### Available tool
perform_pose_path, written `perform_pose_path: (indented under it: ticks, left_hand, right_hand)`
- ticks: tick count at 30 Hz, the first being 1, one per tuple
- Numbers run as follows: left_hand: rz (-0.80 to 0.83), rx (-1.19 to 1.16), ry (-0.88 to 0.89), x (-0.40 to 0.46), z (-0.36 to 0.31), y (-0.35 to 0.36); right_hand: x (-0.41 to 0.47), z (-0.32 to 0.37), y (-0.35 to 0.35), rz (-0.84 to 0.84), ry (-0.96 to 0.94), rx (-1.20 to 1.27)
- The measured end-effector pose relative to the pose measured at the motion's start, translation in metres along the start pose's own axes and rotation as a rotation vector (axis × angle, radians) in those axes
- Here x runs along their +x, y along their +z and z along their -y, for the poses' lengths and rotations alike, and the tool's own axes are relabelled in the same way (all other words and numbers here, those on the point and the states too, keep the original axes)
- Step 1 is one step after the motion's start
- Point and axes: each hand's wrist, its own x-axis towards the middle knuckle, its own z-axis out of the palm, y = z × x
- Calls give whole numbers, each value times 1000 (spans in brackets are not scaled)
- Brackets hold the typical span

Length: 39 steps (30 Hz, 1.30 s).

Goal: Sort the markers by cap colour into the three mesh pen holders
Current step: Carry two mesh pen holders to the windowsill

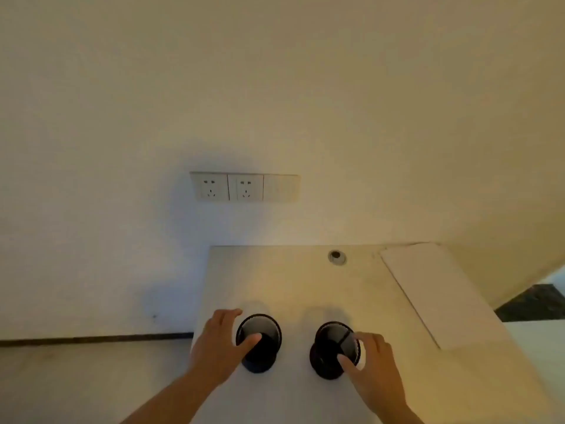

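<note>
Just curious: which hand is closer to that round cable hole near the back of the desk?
Right hand: it grips the right mesh holder, nearly below the hole. Left hand sits farther left.

Two black mesh pen holders stand upright low in the frame, the left holder apart from the right holder.

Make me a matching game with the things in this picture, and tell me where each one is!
Things:
1. left hand
2. right hand
3. wall sockets
4. round hole

Places:
A. at the far edge of the desk
B. gripping the pen holder with a divider inside
C. on the wall above the desk
D. gripping the pen holder with no divider

Pairs: 1-D, 2-B, 3-C, 4-A
</note>
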Motion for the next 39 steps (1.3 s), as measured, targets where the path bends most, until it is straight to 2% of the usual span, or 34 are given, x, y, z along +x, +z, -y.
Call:
perform_pose_path:
  ticks: [7,10,18,23,29,39]
  left_hand:
    - [197,69,-18,6,-9,36]
    - [195,68,-18,8,-4,45]
    - [45,-32,8,7,7,61]
    - [-9,-128,-97,8,1,59]
    - [-78,-241,-234,-14,17,38]
    - [-388,-328,-493,-103,111,-24]
  right_hand:
    - [16,1,20,162,34,12]
    - [17,-7,28,205,48,82]
    - [20,-16,47,85,9,260]
    - [28,-9,50,56,30,317]
    - [34,28,53,233,-104,351]
    - [-3,145,110,512,-317,244]
